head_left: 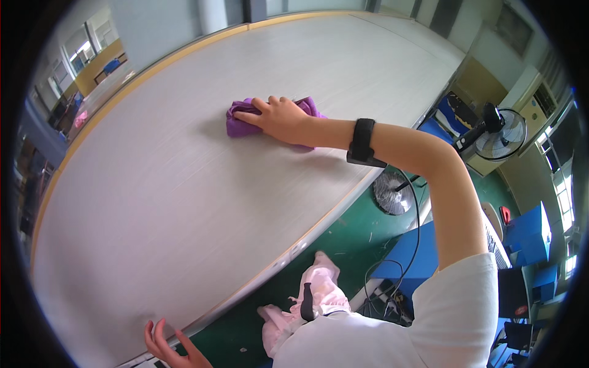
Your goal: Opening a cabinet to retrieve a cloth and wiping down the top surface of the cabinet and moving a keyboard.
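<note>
My right hand presses down on a crumpled purple cloth, its fingers spread over the folds. The cloth lies on a wide, pale grey tabletop, roughly midway across it. A black strap with a small box sits around my right wrist. Down at the near left edge of the table is my left hand, its fingers apart and holding nothing. Part of that hand is cut off by the bottom of the picture.
Yellowish edging borders the table's far side, against glass panels. To the right stand a pedestal fan and blue boxes. A black cable hangs beside my right arm to the green floor.
</note>
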`<control>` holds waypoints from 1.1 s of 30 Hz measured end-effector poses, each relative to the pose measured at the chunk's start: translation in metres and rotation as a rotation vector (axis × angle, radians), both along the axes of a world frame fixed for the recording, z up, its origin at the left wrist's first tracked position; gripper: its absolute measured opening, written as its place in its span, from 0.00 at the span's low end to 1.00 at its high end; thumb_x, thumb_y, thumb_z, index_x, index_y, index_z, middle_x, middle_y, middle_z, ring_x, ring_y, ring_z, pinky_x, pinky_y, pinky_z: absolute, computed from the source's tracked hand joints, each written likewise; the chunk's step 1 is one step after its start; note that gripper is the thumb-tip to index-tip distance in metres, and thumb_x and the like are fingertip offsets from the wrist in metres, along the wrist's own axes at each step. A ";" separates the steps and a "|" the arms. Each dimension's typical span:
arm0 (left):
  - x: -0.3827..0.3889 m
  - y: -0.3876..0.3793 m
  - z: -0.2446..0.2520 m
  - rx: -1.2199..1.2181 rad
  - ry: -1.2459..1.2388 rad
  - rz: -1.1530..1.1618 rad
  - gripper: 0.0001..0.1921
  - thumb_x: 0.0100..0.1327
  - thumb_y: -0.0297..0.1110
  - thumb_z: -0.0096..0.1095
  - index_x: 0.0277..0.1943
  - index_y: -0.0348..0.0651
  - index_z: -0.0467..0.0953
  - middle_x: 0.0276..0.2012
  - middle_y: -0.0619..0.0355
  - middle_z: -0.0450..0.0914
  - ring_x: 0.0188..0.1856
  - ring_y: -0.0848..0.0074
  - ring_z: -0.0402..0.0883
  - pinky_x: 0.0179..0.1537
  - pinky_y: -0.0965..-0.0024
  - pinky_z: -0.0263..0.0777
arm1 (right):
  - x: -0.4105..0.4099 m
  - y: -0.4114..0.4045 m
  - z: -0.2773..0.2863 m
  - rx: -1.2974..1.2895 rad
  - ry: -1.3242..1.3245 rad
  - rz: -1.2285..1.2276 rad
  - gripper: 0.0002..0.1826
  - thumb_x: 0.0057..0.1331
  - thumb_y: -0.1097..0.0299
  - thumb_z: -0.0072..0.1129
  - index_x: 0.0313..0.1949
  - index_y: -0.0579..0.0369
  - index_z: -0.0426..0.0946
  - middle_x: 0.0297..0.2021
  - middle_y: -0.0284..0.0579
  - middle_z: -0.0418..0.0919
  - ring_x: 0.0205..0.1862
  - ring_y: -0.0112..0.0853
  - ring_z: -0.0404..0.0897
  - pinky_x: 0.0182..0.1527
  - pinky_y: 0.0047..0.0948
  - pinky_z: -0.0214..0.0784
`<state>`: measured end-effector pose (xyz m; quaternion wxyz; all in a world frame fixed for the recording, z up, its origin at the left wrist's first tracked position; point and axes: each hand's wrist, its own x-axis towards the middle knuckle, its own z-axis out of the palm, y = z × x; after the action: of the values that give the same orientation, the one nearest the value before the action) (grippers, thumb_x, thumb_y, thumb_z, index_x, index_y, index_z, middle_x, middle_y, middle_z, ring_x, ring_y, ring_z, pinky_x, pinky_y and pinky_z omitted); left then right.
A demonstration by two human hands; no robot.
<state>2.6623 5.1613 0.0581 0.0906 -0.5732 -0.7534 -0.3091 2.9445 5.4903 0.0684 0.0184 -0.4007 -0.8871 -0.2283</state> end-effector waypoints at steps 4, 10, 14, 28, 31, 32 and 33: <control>0.066 0.049 -0.006 0.051 -0.030 -0.017 0.17 0.59 0.40 0.53 0.46 0.37 0.71 0.48 0.44 0.66 0.52 0.55 0.62 0.52 0.54 0.55 | 0.085 0.063 0.004 -0.049 -0.017 -0.121 0.30 0.60 0.69 0.44 0.61 0.36 0.49 0.50 0.50 0.62 0.42 0.46 0.73 0.41 0.38 0.69; 0.145 0.105 0.003 0.073 -0.108 -0.050 0.18 0.59 0.40 0.52 0.46 0.35 0.69 0.47 0.44 0.67 0.51 0.54 0.63 0.53 0.54 0.54 | 0.210 0.154 -0.001 0.006 0.022 -0.401 0.29 0.60 0.69 0.42 0.61 0.37 0.48 0.50 0.51 0.62 0.42 0.47 0.73 0.38 0.41 0.70; 0.161 0.129 -0.006 0.060 0.018 -0.048 0.17 0.60 0.42 0.50 0.44 0.37 0.70 0.44 0.45 0.69 0.48 0.54 0.66 0.52 0.54 0.55 | 0.272 0.185 0.002 -0.045 0.164 -0.755 0.28 0.61 0.68 0.41 0.61 0.36 0.49 0.50 0.51 0.63 0.42 0.49 0.73 0.36 0.43 0.71; 0.162 0.136 -0.019 0.367 0.032 0.070 0.19 0.59 0.47 0.49 0.36 0.36 0.73 0.36 0.48 0.72 0.39 0.56 0.70 0.43 0.57 0.62 | 0.200 0.142 -0.018 0.102 0.289 -0.520 0.28 0.58 0.67 0.48 0.58 0.34 0.56 0.49 0.46 0.63 0.45 0.41 0.68 0.42 0.38 0.61; 0.163 0.136 -0.018 0.363 0.058 0.047 0.20 0.59 0.48 0.49 0.36 0.35 0.73 0.37 0.48 0.72 0.40 0.57 0.70 0.43 0.58 0.62 | 0.201 0.141 -0.015 0.061 0.326 -0.461 0.26 0.58 0.67 0.48 0.57 0.34 0.58 0.49 0.46 0.62 0.46 0.41 0.68 0.43 0.39 0.60; 0.164 0.135 -0.019 0.359 0.052 0.045 0.20 0.59 0.48 0.49 0.36 0.35 0.73 0.37 0.48 0.72 0.40 0.57 0.71 0.43 0.58 0.62 | 0.202 0.139 -0.012 0.067 0.295 -0.440 0.24 0.58 0.67 0.47 0.55 0.34 0.60 0.49 0.46 0.63 0.46 0.41 0.68 0.43 0.39 0.61; 0.164 0.135 -0.020 0.360 0.044 0.046 0.20 0.59 0.48 0.49 0.36 0.35 0.73 0.37 0.48 0.72 0.41 0.58 0.71 0.43 0.58 0.62 | 0.200 0.136 -0.008 0.131 0.316 -0.425 0.24 0.58 0.67 0.47 0.55 0.34 0.60 0.49 0.46 0.63 0.46 0.41 0.68 0.43 0.39 0.61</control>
<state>2.8261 5.2963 0.0384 0.2153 -0.5370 -0.6967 -0.4241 3.1449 5.6261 0.0602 0.1342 -0.6064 -0.7526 -0.2187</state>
